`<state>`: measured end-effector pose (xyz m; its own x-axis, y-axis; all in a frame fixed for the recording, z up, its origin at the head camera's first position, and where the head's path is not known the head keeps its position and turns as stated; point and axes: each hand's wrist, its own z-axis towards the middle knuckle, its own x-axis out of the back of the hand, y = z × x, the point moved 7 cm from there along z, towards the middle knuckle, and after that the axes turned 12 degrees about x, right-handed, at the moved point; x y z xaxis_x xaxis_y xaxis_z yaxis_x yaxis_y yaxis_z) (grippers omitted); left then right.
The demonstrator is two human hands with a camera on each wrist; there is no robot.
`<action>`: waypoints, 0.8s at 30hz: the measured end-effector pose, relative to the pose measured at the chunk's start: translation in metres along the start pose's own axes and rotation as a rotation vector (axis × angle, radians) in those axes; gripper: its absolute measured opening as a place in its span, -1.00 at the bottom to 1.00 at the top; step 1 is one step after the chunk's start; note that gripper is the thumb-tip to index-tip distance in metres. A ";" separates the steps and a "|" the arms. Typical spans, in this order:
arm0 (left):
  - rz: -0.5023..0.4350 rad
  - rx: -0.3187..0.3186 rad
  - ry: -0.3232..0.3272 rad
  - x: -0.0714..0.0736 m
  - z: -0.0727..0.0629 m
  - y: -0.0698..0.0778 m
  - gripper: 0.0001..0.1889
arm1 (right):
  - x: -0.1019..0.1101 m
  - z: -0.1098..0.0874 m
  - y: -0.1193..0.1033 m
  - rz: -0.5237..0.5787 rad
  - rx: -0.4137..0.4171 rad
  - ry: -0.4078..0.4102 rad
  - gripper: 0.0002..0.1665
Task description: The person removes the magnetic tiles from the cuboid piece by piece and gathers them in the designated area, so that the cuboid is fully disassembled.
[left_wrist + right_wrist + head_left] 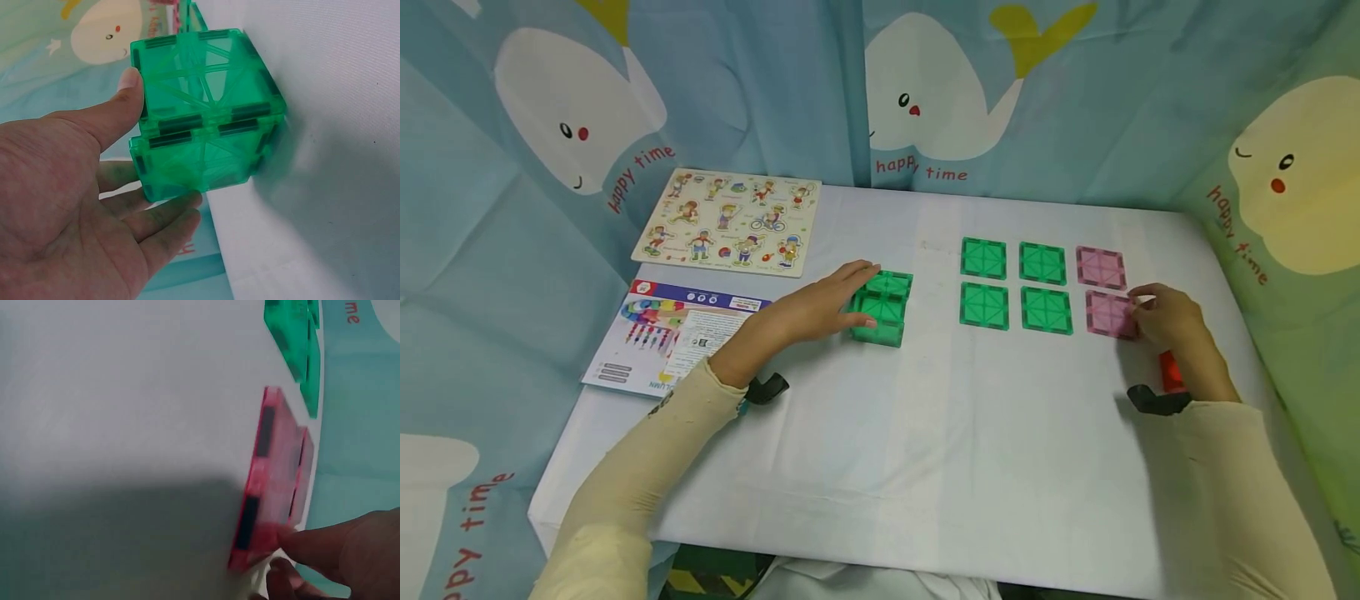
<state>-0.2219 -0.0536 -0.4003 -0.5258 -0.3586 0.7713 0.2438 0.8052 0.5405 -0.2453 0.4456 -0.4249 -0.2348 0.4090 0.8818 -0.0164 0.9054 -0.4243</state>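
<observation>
My left hand [811, 310] touches a box built of see-through green magnetic tiles [880, 312], its thumb and loosely spread fingers at the box. In the left wrist view, the thumb tip meets an edge of the green box [209, 78], while the other fingers [164, 226] lie fairly straight along another side. At the right, my right hand [1172, 321] pinches the edge of a pink magnetic tile [1108, 314]. The right wrist view shows this pink tile [269, 481] nearly edge-on, with the thumb against it. A second pink tile [1101, 267] lies just behind it.
Several flat green tiles [984, 306] lie in two rows between the box and the pink tiles. A picture board [727, 222] sits at the back left, with a printed box [647, 337] in front. Something red [1171, 372] shows partly beside the right wrist. Curtains enclose the white table [940, 483].
</observation>
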 end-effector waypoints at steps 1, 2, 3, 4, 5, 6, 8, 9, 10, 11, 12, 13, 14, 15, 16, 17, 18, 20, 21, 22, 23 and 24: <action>-0.001 0.001 0.000 0.000 0.000 0.000 -0.08 | 0.000 0.000 -0.003 -0.002 0.003 0.031 -0.42; 0.000 0.001 0.000 0.000 0.000 0.000 -0.07 | 0.001 0.001 -0.007 -0.008 0.014 0.067 -0.41; 0.001 0.001 0.001 0.000 0.000 -0.001 -0.07 | 0.001 0.000 -0.013 -0.013 0.023 0.099 -0.40; 0.002 0.001 0.001 0.000 0.000 -0.001 -0.07 | 0.000 0.001 -0.020 -0.012 0.032 0.130 -0.38; 0.002 0.001 0.002 0.000 0.000 -0.001 -0.07 | -0.001 0.000 -0.030 -0.012 0.048 0.164 -0.38; 0.003 0.003 0.003 0.000 -0.001 -0.001 -0.07 | -0.003 0.001 -0.041 -0.006 0.066 0.190 -0.38; 0.001 0.008 0.004 0.000 -0.001 -0.001 -0.08 | -0.008 0.001 -0.070 0.004 0.130 0.228 -0.40; -0.001 0.010 0.004 0.000 -0.002 -0.001 -0.09 | -0.012 0.001 -0.087 0.011 0.173 0.235 -0.40; -0.001 0.012 0.004 0.001 -0.002 0.000 -0.09 | -0.016 0.000 -0.104 0.014 0.227 0.241 -0.42; 0.000 0.014 0.004 0.001 -0.002 -0.001 -0.10 | -0.021 -0.001 -0.122 0.021 0.292 0.242 -0.44; 0.003 0.014 0.004 0.001 -0.002 -0.001 -0.10 | -0.027 -0.002 -0.140 0.029 0.357 0.240 -0.47; 0.004 0.015 0.004 0.001 -0.003 -0.001 -0.11 | -0.033 -0.004 -0.159 0.035 0.425 0.235 -0.49; 0.006 0.016 0.004 0.001 -0.003 -0.001 -0.11 | -0.040 -0.006 -0.176 0.039 0.485 0.221 -0.51; 0.009 0.017 0.004 0.001 -0.003 -0.001 -0.11 | -0.048 -0.009 -0.193 0.042 0.547 0.207 -0.53; 0.010 0.017 0.003 0.001 -0.003 -0.001 -0.11 | -0.056 -0.011 -0.209 0.042 0.602 0.189 -0.55; 0.010 0.018 0.003 0.001 -0.002 -0.001 -0.11 | -0.065 -0.014 -0.224 0.041 0.659 0.172 -0.57; 0.008 0.019 0.002 0.001 -0.003 -0.001 -0.11 | -0.073 -0.017 -0.238 0.033 0.713 0.156 -0.58; 0.003 0.020 0.001 0.001 -0.002 -0.001 -0.11 | -0.089 -0.024 -0.263 0.009 0.819 0.125 -0.54; 0.001 0.019 0.000 0.001 -0.002 -0.001 -0.11 | -0.096 -0.027 -0.274 -0.008 0.874 0.119 -0.52; -0.001 0.020 -0.001 0.001 -0.002 -0.001 -0.11 | -0.103 -0.030 -0.283 -0.028 0.923 0.116 -0.51; 0.001 0.021 0.000 0.001 -0.001 -0.001 -0.11 | -0.109 -0.033 -0.292 -0.045 0.975 0.118 -0.48; 0.003 0.021 0.001 0.001 -0.001 -0.001 -0.12 | -0.114 -0.035 -0.300 -0.059 1.025 0.125 -0.47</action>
<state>-0.2218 -0.0551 -0.4001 -0.5245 -0.3564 0.7732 0.2280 0.8162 0.5308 -0.1792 0.1317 -0.3913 -0.1051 0.4288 0.8973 -0.8583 0.4166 -0.2996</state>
